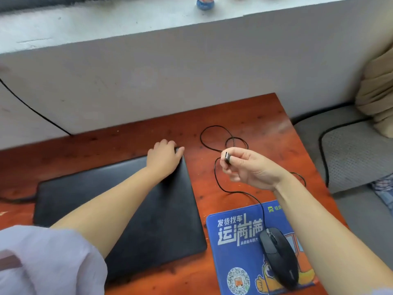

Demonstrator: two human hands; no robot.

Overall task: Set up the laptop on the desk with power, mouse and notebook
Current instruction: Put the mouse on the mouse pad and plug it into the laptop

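Note:
A closed black laptop (136, 209) lies flat on the reddish wooden desk (244, 116). My left hand (164, 156) rests on its far right corner, fingers curled over the back edge. My right hand (248, 167) is raised above the desk, right of the laptop, and pinches the mouse's USB plug (227, 156) between thumb and fingers. The thin black mouse cable (214, 133) loops across the desk behind it and runs down to the black mouse (278, 254), which sits on a blue printed mouse pad (234, 241) at the front right. No notebook is in view.
A white wall with a ledge rises right behind the desk; a small blue figurine (204, 3) stands on it. A black cord (32, 107) hangs along the wall at left and another lies by the laptop's left edge. A grey cushioned seat (357, 150) adjoins the desk's right side.

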